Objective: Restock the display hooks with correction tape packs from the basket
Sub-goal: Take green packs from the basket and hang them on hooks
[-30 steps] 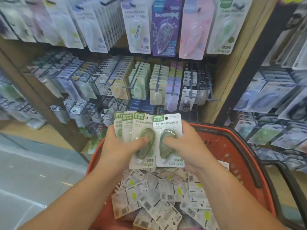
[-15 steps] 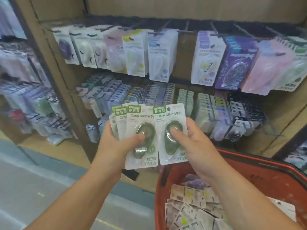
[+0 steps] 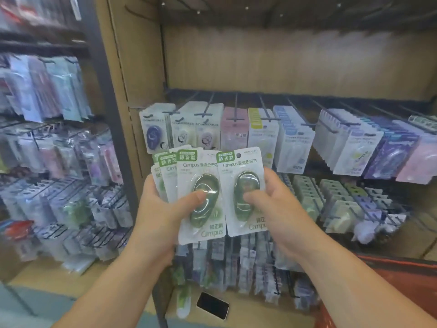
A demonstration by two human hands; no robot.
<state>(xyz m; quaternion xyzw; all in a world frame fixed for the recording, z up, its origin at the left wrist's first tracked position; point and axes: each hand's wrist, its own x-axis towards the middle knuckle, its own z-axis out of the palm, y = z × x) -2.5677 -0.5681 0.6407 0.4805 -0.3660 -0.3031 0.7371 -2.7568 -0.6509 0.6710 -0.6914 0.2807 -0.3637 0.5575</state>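
My left hand (image 3: 160, 216) grips a fanned stack of green correction tape packs (image 3: 186, 176), thumb pressed on the front pack's green blister. My right hand (image 3: 276, 204) pinches a single green correction tape pack (image 3: 241, 171) beside the stack, thumb on its blister. Both are held up in front of the display hooks (image 3: 236, 102), which carry rows of white, pink, blue and purple packs. Only a red corner of the basket (image 3: 402, 280) shows at the lower right.
A wooden shelf upright (image 3: 132, 91) and a dark metal post (image 3: 101, 91) stand left of the hooks. More hanging stationery fills the left bay (image 3: 59, 162). A dark phone-like object (image 3: 212, 305) and a loose green pack lie on the bottom shelf.
The view has swung up and left from the basket to the display. Both hands rose with their packs and now sit in front of the upper hook row; the basket has almost left the frame.
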